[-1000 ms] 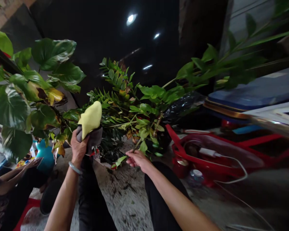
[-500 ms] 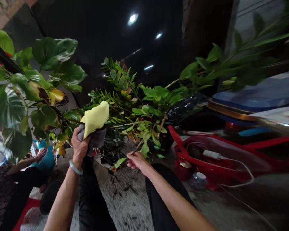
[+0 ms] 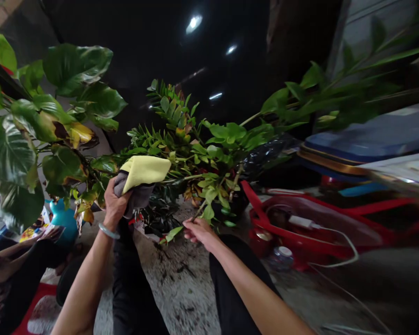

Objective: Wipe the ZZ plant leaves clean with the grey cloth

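My left hand [image 3: 116, 202] is closed around a folded cloth [image 3: 147, 172], yellow on one face and grey on the other, held up before the leafy plants. A pale bangle circles that wrist. Lower and to the right, my right hand [image 3: 199, 231] pinches a thin plant stem [image 3: 199, 210] with small green leaves, its fingers curled. The stem belongs to a bushy potted plant [image 3: 216, 186] with green and yellowing leaves. A large-leaved plant [image 3: 61, 121] with some browned, yellow leaves stands to the left of the cloth.
A red bag [image 3: 300, 232] holding a white charger [image 3: 302, 222] with a cable sits at right, beside a small clear jar [image 3: 282, 256]. Blue lidded boxes [image 3: 366, 144] stand behind it. At left another person [image 3: 17, 265] sits near a turquoise vase [image 3: 63, 218]. Dark debris litters the floor [image 3: 181, 288].
The cloth in my left hand has tipped over to the right and dropped a little. My right hand stays on the stem, almost unmoved. The other person's arm at left has shifted lower.
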`<move>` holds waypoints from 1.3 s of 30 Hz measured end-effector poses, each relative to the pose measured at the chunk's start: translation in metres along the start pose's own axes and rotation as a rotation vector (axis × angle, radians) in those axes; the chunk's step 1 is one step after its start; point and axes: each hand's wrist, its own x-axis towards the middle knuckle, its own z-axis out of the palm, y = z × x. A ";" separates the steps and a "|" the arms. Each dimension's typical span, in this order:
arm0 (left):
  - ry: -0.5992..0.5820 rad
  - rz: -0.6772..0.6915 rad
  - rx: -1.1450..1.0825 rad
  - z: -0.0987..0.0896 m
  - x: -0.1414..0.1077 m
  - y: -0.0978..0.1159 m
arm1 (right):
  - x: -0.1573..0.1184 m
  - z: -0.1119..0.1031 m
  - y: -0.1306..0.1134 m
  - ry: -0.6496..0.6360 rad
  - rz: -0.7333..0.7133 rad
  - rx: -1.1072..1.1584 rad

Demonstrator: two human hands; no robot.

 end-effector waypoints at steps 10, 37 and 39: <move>-0.214 -0.060 -0.052 -0.006 -0.038 -0.018 | -0.004 -0.007 -0.001 0.004 -0.028 -0.010; -0.506 -0.045 0.137 -0.003 -0.037 -0.035 | -0.001 -0.002 0.001 0.014 0.004 -0.074; -0.475 -0.007 0.079 -0.015 -0.032 -0.026 | 0.000 -0.005 0.002 0.010 0.003 -0.081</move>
